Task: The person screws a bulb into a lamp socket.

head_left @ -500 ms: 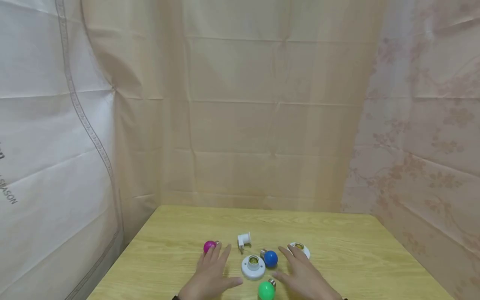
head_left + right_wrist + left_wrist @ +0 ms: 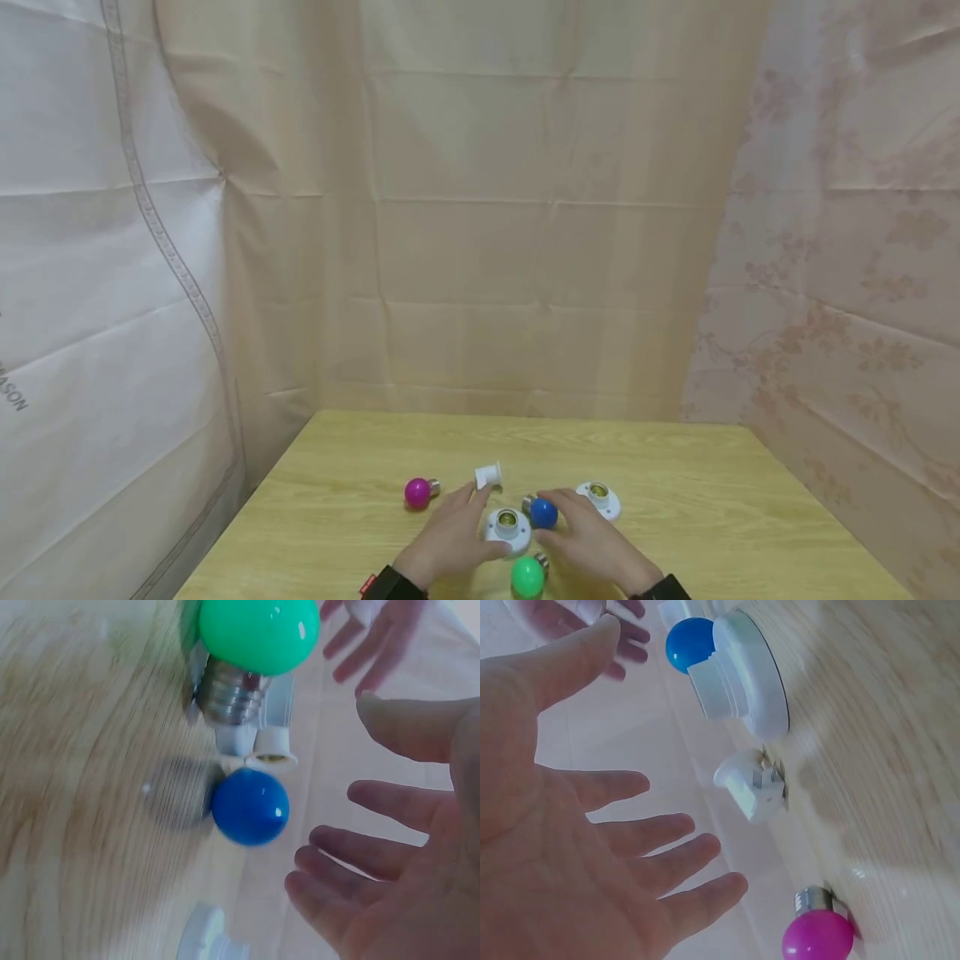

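My left hand (image 2: 453,532) hovers just left of a round white lamp holder (image 2: 510,533), its thumb overlapping the front rim in the head view. In the left wrist view its fingers (image 2: 676,853) are spread and nothing lies in the palm. My right hand (image 2: 594,535) is beside a blue bulb (image 2: 543,514), fingertips right at the bulb in the head view. The right wrist view shows those fingers (image 2: 367,851) loosely extended, with a gap to the blue bulb (image 2: 250,807). Between the wrists lies a green bulb (image 2: 528,577) with a metal screw base.
A magenta bulb (image 2: 417,493) lies at the left on the wooden table (image 2: 712,517). A white plug-in socket adapter (image 2: 488,475) sits beyond my left fingertips, partly hidden. Another white lamp holder (image 2: 599,500) stands behind my right hand. Cloth curtains (image 2: 540,250) surround the table.
My left hand has moved right, off the magenta bulb and toward the middle lamp holder. My right hand has shifted slightly left, up to the blue bulb.
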Motion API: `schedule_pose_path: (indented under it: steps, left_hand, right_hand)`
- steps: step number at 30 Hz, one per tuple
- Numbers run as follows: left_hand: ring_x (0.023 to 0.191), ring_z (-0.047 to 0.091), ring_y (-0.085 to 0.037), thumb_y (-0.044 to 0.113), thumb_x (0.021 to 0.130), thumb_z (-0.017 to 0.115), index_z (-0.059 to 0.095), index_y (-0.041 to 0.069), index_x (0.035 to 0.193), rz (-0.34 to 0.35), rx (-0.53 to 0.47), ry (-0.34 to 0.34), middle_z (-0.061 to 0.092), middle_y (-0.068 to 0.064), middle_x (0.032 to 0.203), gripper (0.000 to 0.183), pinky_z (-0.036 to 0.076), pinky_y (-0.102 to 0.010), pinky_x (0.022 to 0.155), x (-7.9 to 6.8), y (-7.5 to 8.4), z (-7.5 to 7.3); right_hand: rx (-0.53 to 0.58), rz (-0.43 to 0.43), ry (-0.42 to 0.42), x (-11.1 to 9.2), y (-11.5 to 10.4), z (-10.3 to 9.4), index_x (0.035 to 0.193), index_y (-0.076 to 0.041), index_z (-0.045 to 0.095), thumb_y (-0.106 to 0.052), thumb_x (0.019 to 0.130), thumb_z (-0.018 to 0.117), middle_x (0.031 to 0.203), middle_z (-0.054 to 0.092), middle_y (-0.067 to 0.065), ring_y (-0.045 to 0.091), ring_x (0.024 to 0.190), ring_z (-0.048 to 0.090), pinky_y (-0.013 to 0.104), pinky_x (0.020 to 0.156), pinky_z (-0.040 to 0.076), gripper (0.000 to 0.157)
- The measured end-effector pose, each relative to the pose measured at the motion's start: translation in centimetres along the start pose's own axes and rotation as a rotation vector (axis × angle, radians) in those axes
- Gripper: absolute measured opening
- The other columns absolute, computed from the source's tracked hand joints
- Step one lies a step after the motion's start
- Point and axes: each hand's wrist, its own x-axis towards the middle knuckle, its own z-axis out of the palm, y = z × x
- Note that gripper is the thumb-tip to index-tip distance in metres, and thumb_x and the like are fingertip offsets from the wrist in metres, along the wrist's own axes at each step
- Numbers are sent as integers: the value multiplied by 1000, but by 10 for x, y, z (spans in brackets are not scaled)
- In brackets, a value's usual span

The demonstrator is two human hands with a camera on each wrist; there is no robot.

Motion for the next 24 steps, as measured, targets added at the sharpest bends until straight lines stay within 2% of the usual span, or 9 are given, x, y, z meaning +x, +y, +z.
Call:
schedule_pose_path:
  steps: [3, 6, 12, 19, 24]
  left_hand:
    - [124, 29, -38, 55, 75, 64, 35, 11, 138, -10, -31, -4, 30, -20, 141, 82, 31, -60, 93, 5, 3, 3]
    - [124, 30, -37, 53, 76, 65, 34, 10, 139, -19, -40, -18, 31, -21, 140, 83, 33, -57, 93, 8, 5, 5]
    - [122, 33, -35, 47, 76, 68, 34, 4, 137, -1, -50, -37, 37, -19, 136, 82, 34, -53, 94, 10, 4, 8]
    - [121, 36, -36, 42, 73, 71, 40, 5, 133, -6, -34, -48, 39, -19, 135, 77, 35, -51, 94, 12, -2, 13]
    - [111, 44, -32, 41, 70, 74, 44, 2, 128, 10, -26, -67, 48, -16, 125, 76, 41, -46, 89, 17, -9, 16]
  right_hand:
    - [15, -23, -12, 7, -4, 3, 125, -9, 50, -42, 86, 59, 119, 52, 11, 29, 108, 47, 50, 86, 43, 52]
    - [11, -10, -42, 13, -6, 8, 123, -9, 52, -36, 86, 61, 117, 53, 10, 28, 107, 48, 46, 85, 44, 47]
    - [16, -9, -83, 19, -6, 16, 120, -7, 54, -32, 85, 61, 115, 56, 10, 30, 106, 50, 48, 85, 43, 43]
    - [49, -29, -123, 26, -2, 27, 117, -4, 55, -26, 85, 62, 116, 57, 10, 33, 114, 44, 52, 92, 37, 40]
    - [58, -37, -154, 32, -2, 34, 115, -4, 55, -16, 79, 65, 110, 59, 7, 23, 104, 52, 42, 85, 44, 39]
